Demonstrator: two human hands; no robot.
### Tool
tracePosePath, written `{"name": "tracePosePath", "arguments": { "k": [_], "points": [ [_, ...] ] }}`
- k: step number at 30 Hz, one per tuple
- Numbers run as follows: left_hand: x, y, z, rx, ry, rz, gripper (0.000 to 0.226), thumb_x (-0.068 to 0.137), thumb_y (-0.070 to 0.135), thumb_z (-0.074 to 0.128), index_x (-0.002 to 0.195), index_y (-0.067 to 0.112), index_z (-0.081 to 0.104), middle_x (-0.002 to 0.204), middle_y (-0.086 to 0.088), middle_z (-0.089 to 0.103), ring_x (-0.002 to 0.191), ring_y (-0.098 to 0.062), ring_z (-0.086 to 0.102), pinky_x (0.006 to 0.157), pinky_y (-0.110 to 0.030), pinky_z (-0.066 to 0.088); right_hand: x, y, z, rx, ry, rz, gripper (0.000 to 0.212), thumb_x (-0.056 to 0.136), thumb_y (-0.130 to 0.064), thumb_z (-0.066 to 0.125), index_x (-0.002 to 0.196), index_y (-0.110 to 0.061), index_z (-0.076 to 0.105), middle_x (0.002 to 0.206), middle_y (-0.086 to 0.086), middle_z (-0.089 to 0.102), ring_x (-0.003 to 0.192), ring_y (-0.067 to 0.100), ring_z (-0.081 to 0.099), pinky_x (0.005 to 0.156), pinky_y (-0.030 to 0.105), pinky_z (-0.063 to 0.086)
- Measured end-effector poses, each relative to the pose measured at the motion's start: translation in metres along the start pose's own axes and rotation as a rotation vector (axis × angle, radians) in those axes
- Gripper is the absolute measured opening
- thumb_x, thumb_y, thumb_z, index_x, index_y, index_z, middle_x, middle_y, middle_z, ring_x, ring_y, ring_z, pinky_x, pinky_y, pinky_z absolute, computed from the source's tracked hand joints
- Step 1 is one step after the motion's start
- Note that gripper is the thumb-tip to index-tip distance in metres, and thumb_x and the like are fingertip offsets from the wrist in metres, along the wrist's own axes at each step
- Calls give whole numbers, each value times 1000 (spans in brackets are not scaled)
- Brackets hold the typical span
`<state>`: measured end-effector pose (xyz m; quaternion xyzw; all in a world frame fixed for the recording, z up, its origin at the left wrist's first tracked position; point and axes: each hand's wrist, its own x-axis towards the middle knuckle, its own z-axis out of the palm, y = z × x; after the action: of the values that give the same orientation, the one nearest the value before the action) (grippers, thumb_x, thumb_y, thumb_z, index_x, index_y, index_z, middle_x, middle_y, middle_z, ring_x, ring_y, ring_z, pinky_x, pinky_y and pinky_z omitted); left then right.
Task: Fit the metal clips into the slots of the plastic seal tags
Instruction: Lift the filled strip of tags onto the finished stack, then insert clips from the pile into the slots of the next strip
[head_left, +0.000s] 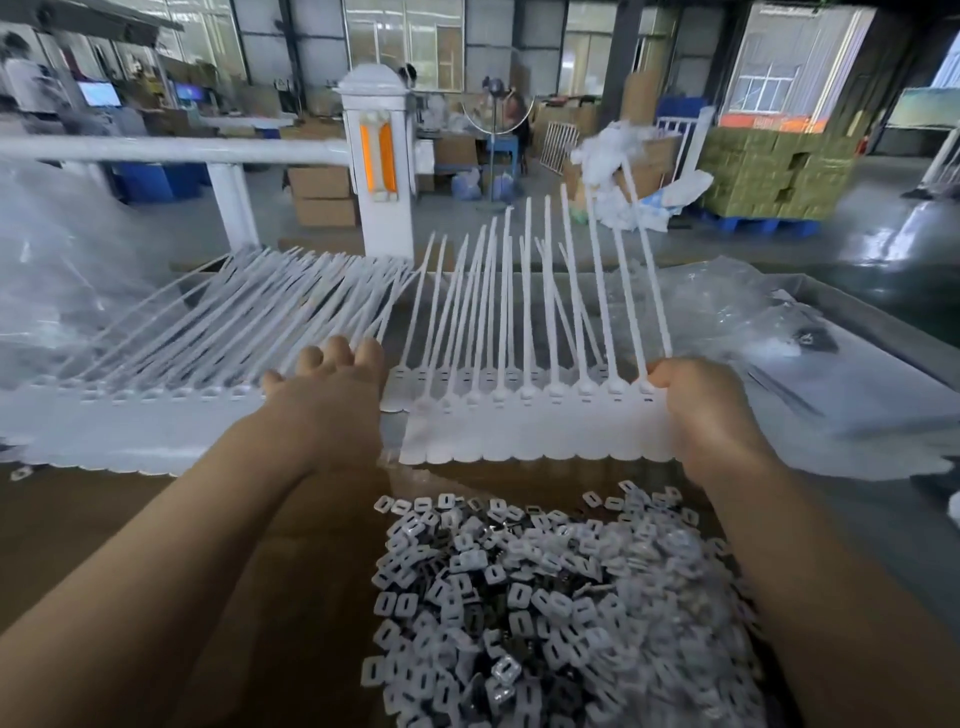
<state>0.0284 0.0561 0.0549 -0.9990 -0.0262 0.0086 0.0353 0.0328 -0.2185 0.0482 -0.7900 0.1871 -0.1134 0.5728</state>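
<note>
Two strips of white plastic seal tags lie side by side on the brown table, their long tails pointing away from me. The left strip (130, 431) lies flat under my left hand (327, 384), whose straight fingers press on its right end. My right hand (711, 410) grips the right end of the right strip (519, 426), fingers curled round the edge, and this strip's tails stick up. A large heap of small metal clips (545, 597) lies near me between my forearms.
Clear plastic bags lie at the far left (67, 270) and at the right (769, 332) of the table. A single clip (21, 473) lies by the left edge. A white post (379, 161) and rail stand behind the table; boxes and pallets fill the hall.
</note>
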Motion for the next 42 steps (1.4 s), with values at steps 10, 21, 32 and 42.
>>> {"name": "tracePosePath", "arguments": {
  "k": [10,21,32,42],
  "points": [
    [1,-5,6,-68,-183,366,84,82,59,62,146,57,7,163,16,1,151,-19,-2,118,-56,-8,20,26,8,-420,-25,-48,14,90,-11,54,96,-7,66,81,10,62,68,21,55,56,28,37],
    [2,9,15,-43,-277,456,63,97,48,49,143,65,10,162,19,14,151,-14,10,116,-57,-12,-4,13,4,-987,85,-361,45,92,-32,61,133,-16,54,123,11,58,112,29,54,85,39,47],
    [1,7,11,-95,-267,511,69,89,30,63,137,65,27,156,28,24,144,-2,25,116,-52,-4,-48,1,42,-752,-698,-806,14,89,-28,70,97,-38,75,79,-27,59,75,-8,59,64,9,37],
    [-1,5,6,-182,-274,529,78,81,10,66,133,63,40,151,27,36,137,2,30,110,-38,7,-55,7,48,-687,-739,-888,12,86,-41,71,95,-37,77,75,-28,57,80,-10,57,64,5,36]
  ]
}}
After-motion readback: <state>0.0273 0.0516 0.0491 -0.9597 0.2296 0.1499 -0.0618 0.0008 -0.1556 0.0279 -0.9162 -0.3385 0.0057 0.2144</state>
